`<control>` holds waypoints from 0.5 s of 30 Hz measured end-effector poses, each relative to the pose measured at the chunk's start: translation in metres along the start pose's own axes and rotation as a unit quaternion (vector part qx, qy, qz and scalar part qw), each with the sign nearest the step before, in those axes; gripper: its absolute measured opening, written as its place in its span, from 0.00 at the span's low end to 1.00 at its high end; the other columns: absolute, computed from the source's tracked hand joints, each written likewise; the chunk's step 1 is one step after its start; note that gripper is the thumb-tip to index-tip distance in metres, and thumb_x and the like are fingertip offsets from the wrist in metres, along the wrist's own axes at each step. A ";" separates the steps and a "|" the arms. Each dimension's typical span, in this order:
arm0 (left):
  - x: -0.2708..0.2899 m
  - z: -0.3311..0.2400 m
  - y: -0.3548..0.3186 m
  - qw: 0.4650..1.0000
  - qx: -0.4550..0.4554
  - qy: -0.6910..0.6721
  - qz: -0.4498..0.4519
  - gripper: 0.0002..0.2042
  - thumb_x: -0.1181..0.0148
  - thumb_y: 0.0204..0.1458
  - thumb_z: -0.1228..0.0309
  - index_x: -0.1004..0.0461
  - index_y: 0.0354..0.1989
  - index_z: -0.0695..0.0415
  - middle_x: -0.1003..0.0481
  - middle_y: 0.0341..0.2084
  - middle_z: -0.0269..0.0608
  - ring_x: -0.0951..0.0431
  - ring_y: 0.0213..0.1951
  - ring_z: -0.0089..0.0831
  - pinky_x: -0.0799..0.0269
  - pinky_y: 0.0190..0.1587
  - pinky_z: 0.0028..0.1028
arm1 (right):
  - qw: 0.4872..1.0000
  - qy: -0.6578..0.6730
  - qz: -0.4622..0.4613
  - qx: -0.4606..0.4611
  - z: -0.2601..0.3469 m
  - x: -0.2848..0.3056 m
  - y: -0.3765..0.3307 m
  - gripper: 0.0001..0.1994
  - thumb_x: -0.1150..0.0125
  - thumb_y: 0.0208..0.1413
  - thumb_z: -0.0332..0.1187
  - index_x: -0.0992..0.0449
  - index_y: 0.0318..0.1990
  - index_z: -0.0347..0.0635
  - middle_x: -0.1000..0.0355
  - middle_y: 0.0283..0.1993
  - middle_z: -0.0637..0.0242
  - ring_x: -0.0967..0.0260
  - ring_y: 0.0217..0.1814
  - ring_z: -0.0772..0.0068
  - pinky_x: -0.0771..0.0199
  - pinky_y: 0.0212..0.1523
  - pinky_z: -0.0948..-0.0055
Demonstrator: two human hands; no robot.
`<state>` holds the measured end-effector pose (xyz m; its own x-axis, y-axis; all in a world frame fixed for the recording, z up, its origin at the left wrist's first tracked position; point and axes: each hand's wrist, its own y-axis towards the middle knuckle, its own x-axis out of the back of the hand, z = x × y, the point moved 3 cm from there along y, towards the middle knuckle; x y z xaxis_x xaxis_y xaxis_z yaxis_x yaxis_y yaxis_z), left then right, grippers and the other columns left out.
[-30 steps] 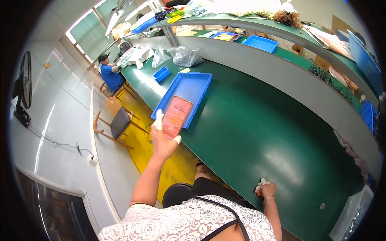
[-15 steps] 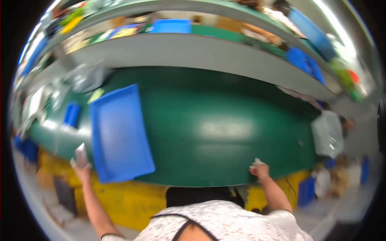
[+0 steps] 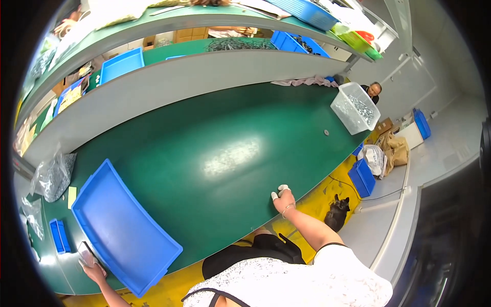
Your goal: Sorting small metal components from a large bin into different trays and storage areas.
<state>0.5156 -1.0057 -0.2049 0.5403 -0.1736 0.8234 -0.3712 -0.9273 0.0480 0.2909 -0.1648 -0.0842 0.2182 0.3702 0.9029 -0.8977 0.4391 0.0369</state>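
My left hand [image 3: 94, 272] grips a flat, pale mobile phone [image 3: 88, 255] at the table's lower left. The phone lies just left of a large shallow blue tray [image 3: 123, 225], beside its long edge. A small narrow blue bin [image 3: 60, 236] sits a little beyond it. My right hand [image 3: 283, 200] is at the near edge of the green table [image 3: 220, 204]. White covers cap some of its fingertips, which are bent and slightly apart. Nothing shows in that hand; a bracelet circles its wrist.
A white basket of small shiny parts [image 3: 355, 108] stands at the far right, near another person [image 3: 373, 92]. A clear plastic bag [image 3: 53, 176] lies at left. Shelving [image 3: 204, 74] runs along the back. A dark cat [image 3: 337, 212] lies on the yellow floor.
My view has swung to the right, bringing the basket and floor more into sight. My left hand with the phone is now lower, by the tray. My right hand's fingers show more apart.
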 end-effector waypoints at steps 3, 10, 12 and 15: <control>0.007 -0.148 -0.063 0.998 -0.068 -0.006 -0.019 0.34 0.37 0.39 0.74 0.43 0.59 0.64 0.33 0.48 0.60 0.32 0.49 0.50 0.38 0.51 0.36 | 1.000 -0.020 -0.016 -0.002 -0.010 0.020 0.003 0.18 0.37 0.45 0.37 0.32 0.41 0.38 0.29 0.25 0.59 0.29 0.33 0.55 0.30 0.40 0.66; -0.024 -0.341 -0.280 0.940 -0.292 -0.149 0.089 0.30 0.41 0.43 0.81 0.43 0.58 0.65 0.39 0.56 0.53 0.41 0.58 0.43 0.51 0.62 0.35 | 0.970 0.180 0.160 0.009 -0.028 0.027 0.067 0.15 0.37 0.45 0.36 0.27 0.39 0.38 0.26 0.30 0.56 0.27 0.36 0.60 0.29 0.38 0.67; -0.044 -0.407 -0.373 0.916 -0.320 -0.172 0.172 0.30 0.40 0.44 0.76 0.42 0.58 0.66 0.37 0.55 0.53 0.40 0.58 0.42 0.50 0.61 0.33 | 0.963 0.238 0.116 0.051 -0.054 0.045 0.113 0.14 0.36 0.45 0.35 0.26 0.39 0.38 0.26 0.33 0.55 0.26 0.37 0.62 0.28 0.38 0.67; -0.110 -0.468 -0.475 0.873 -0.394 -0.159 0.238 0.29 0.41 0.46 0.74 0.42 0.57 0.65 0.40 0.57 0.54 0.42 0.59 0.44 0.50 0.61 0.35 | 0.975 0.208 -0.048 0.053 -0.115 0.088 0.204 0.15 0.36 0.45 0.35 0.26 0.40 0.38 0.26 0.35 0.53 0.27 0.38 0.61 0.28 0.40 0.67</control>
<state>0.2793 -0.3913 -0.0533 0.3186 -0.6765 0.6640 -0.9479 -0.2300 0.2205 0.1714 0.0517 -0.0465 0.4202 0.6420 0.6413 -0.8951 0.4095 0.1765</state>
